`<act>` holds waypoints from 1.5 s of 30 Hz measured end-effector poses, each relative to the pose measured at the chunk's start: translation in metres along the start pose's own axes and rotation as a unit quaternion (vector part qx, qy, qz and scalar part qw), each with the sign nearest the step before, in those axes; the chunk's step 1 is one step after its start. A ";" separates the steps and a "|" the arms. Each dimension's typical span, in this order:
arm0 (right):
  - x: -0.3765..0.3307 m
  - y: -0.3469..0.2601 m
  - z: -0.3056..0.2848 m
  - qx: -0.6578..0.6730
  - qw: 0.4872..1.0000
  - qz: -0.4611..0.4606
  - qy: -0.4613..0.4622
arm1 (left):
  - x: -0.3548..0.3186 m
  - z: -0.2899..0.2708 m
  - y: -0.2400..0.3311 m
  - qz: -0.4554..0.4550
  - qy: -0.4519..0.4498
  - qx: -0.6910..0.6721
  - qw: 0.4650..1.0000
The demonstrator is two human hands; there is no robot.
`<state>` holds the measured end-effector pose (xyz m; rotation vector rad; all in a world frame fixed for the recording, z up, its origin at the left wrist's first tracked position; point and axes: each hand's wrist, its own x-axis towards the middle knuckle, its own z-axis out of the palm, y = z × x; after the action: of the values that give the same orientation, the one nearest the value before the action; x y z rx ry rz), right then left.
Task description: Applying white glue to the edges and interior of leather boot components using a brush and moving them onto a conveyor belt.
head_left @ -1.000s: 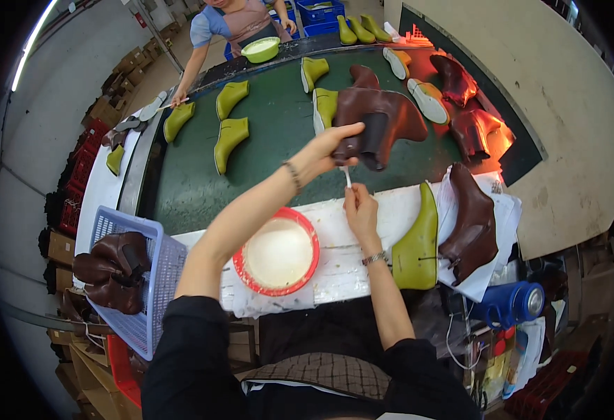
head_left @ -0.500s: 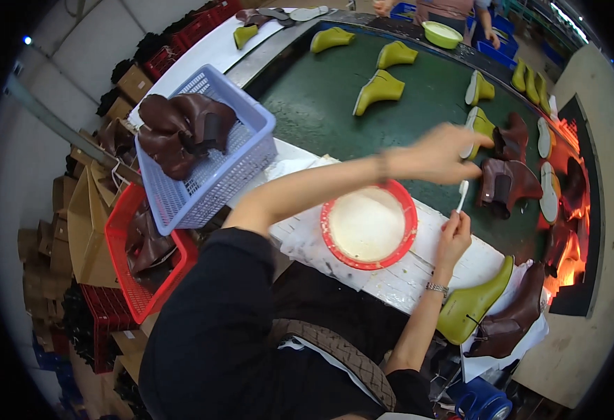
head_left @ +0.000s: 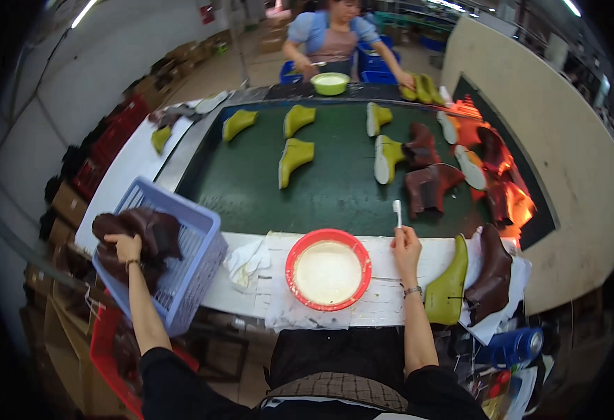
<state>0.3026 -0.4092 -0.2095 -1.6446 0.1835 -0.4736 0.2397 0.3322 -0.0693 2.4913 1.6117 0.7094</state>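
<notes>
My left hand [head_left: 126,248] reaches into a blue plastic basket [head_left: 212,238] at the left, its fingers closed over a brown leather boot upper [head_left: 114,225] in the pile. In my right hand [head_left: 408,246], a small white toothbrush-like brush [head_left: 398,212] points up. Between my arms, a red bowl [head_left: 291,269] of creamy white liquid [head_left: 328,273] rests on the white ledge. A yellow-green shoe last [head_left: 447,290] stands to the right of my right wrist, with a brown boot [head_left: 490,276] beside it.
Yellow-green lasts [head_left: 295,162] and brown uppers [head_left: 429,187] lie on the green conveyor belt [head_left: 244,189]. A glowing orange opening [head_left: 520,203] is at its right end. Across stands a co-worker [head_left: 331,42] behind a green bowl [head_left: 330,85]. A red basket [head_left: 104,343] sits low at left.
My left hand has swung from over the right side of the belt to the basket, onto a boot upper. My right hand still holds the brush. The view has turned.
</notes>
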 end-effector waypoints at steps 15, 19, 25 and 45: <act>0.002 -0.064 -0.003 0.149 0.985 0.052 -0.063 | -0.115 -0.183 -0.026 0.239 -0.200 -0.563 0.765; -0.038 -0.182 0.031 0.094 0.958 0.026 -0.269 | -0.271 -0.137 0.024 0.176 -0.533 -0.609 0.561; -0.077 -0.236 0.040 0.082 0.827 0.026 -0.556 | -0.346 -0.053 -0.026 0.045 -0.755 -0.480 0.445; -0.069 -0.152 0.003 -0.378 0.840 -0.253 -0.297 | -0.331 -0.135 0.077 0.184 -0.665 -0.432 0.581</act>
<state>0.2184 -0.3591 -0.0741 -2.5594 -0.6275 -0.2569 0.1359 -0.0170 -0.0350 1.5805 0.0570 -0.3830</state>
